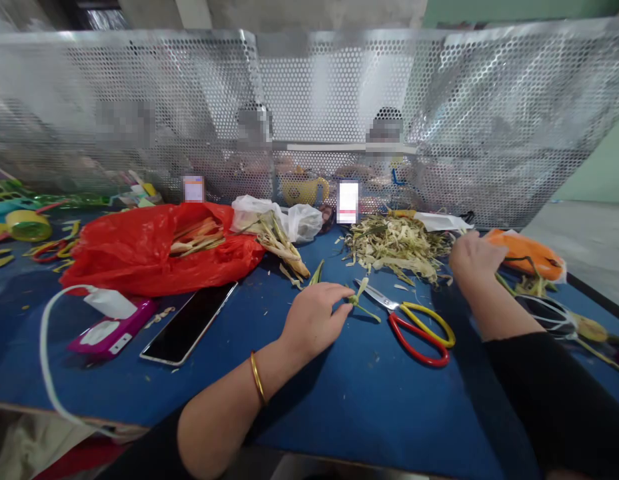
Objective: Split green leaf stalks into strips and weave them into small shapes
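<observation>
My left hand (316, 317), with a gold bangle at the wrist, pinches a small green folded leaf piece (356, 301) above the middle of the blue table (334, 413). Scissors (419, 327) with one red and one yellow handle lie just right of it, blades slightly apart. My right hand (473, 257) is at the right edge of a pile of dry leaf strips (402, 243); it is blurred, and its fingertips cannot be made out. A bundle of pale dried husks (282, 247) lies beyond my left hand.
At the left are a red plastic bag (124, 250), a black phone (192, 323) and a purple power strip (112, 330) with a white cable. An orange bag (529, 253) lies at the right. Perforated metal screens (334, 100) stand behind, with people beyond.
</observation>
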Motion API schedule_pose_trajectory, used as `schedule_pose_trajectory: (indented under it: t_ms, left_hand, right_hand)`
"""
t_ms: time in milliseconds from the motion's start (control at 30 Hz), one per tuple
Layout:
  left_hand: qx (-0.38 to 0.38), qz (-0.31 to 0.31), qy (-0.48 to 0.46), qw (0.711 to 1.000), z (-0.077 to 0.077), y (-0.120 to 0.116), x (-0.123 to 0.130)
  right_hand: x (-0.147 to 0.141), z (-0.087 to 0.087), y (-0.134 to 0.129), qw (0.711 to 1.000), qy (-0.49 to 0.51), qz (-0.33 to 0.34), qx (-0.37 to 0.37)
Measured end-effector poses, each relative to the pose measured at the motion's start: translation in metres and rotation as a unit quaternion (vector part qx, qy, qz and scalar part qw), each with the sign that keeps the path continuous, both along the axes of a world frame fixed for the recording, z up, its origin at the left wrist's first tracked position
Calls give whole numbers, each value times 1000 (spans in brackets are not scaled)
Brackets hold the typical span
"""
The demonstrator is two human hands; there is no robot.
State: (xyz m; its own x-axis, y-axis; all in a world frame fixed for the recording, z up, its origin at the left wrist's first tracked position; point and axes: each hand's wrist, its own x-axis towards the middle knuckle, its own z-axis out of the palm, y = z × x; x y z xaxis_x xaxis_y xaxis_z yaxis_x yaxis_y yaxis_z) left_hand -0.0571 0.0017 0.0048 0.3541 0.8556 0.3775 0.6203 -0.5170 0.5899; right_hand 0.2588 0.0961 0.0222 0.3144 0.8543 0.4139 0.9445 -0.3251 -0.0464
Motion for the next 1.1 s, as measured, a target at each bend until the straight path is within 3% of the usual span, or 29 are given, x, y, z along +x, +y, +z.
schedule_pose_trajectory:
  t_ms: [67, 133, 200, 267, 367, 433, 700, 867, 1100]
  left_hand:
    - [-7, 1, -30, 1000, 1, 0, 0]
    - [-21, 7, -78, 997, 2, 1, 2]
    - [-58, 19, -131, 990, 6, 2, 7]
    - [-124, 20, -202, 971, 12, 4, 15]
    - [-241, 1, -336, 911, 23, 7, 31]
    - [-281, 4, -390, 877, 28, 10, 40]
    - [-275, 35, -442, 853, 15, 16, 43]
    - [-276, 22, -426, 861, 10, 15, 37]
    - [-316, 25, -440, 840, 5, 18, 34]
  right_hand:
    - [-17, 9, -12, 996, -49, 10, 76]
    - [-37, 15, -28, 984, -87, 79, 137]
    - [-57, 17, -47, 975, -34, 147, 165]
    - [-75, 16, -64, 956, 96, 233, 148]
    - [-93, 13, -83, 896, 231, 374, 64]
    - [-99, 13, -91, 860, 298, 413, 18]
    - [-108, 1, -96, 765, 475, 418, -121]
    - [-115, -4, -98, 761, 492, 411, -98]
    - [-119, 2, -100, 711, 589, 345, -169]
